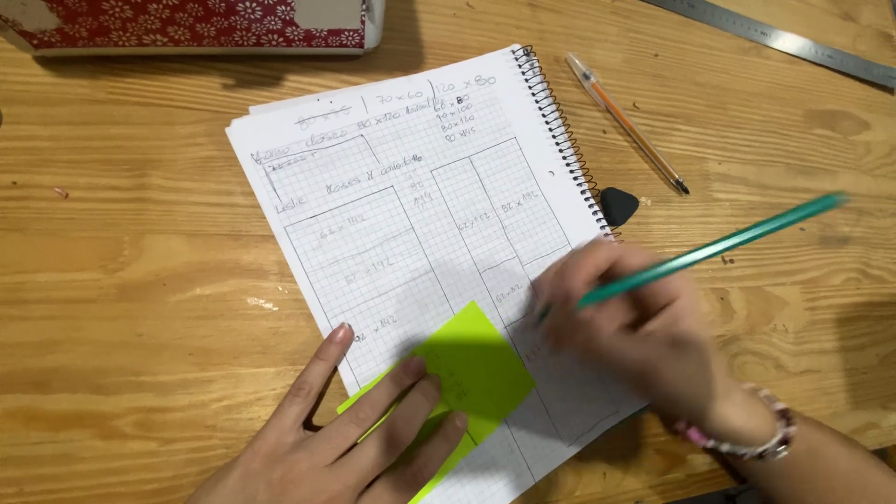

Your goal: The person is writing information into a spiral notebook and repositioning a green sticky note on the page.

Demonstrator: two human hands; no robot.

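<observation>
A spiral notebook [401, 224] of squared paper lies open on the wooden table [131, 243], covered with pencilled rectangles and notes. A bright green sticky note [481, 359] sits on its lower part. My left hand [345, 434] lies flat, fingers resting on the note and the page edge. Blurred by motion, my right hand [635, 331] grips a green pencil [719, 247], whose tip is down on the page to the right of the note. A beaded bracelet [747, 439] is on that wrist.
An orange-and-clear pen [627, 121] lies right of the spiral binding, with a small black piece [619, 205] below it. A metal ruler [793, 42] crosses the top right corner. A red flowered box [196, 23] stands at the top left edge.
</observation>
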